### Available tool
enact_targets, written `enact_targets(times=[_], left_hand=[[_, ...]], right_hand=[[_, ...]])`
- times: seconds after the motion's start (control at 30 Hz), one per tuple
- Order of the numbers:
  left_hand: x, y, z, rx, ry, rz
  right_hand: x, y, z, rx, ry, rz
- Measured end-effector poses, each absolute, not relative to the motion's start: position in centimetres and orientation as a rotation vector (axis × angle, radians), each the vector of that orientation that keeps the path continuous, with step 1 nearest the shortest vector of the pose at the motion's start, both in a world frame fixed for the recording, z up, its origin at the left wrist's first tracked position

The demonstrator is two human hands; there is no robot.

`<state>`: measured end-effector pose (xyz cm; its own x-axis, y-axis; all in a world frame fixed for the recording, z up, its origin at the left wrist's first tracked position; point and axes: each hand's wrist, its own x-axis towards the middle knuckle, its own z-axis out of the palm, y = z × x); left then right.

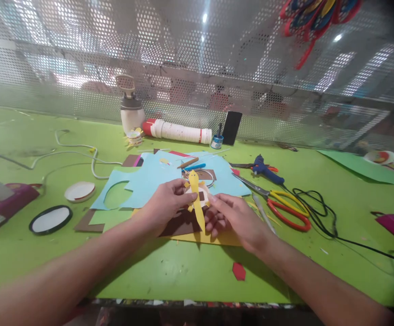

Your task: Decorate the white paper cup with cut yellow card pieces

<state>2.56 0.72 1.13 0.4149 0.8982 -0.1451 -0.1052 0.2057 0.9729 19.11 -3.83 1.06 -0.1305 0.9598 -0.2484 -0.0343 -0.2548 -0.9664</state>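
Observation:
A yellow paper lizard cut-out (197,199) with a small brown piece on its back is held between both hands over the green table (169,271). My left hand (164,206) pinches its left side near the head. My right hand (232,217) pinches its right side with fingers curled. Under the hands lie a brown sheet (183,224) and a yellow sheet (217,237). Light blue paper (149,181) with cut-out holes is spread just behind them.
Scissors with red and yellow handles (281,206), a blue glue gun (266,170) and black cable (319,213) lie to the right. Two round lids (79,191) (50,219) sit left. A stack of cups (179,131), a bottle (131,108) and a phone (232,127) stand by the mesh wall.

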Motion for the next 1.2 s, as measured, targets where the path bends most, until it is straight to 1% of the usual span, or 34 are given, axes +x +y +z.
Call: enact_targets(times=[0.2, 0.4, 0.63, 0.9, 1.2], left_hand=[[2.5, 0.6, 1.5, 1.154, 0.89, 0.891], [2.5, 0.7, 1.5, 1.142, 0.875, 0.885], [2.5, 0.8, 1.4, 1.193, 0.909, 0.918], [2.4, 0.4, 2.4, 1.26, 0.967, 0.952], [2.2, 0.6, 2.5, 1.207, 0.935, 0.928]], right_hand=[[18.9, -4.3, 1.2, -1.406, -1.295, 1.506], [19.1, -4.4, 1.0, -1.334, -1.277, 1.505], [18.6, -4.6, 1.3, -1.304, -1.278, 1.577], [18.8, -4.7, 0.8, -1.352, -1.219, 1.509], [18.6, -4.5, 0.8, -1.409, -1.151, 1.572]])
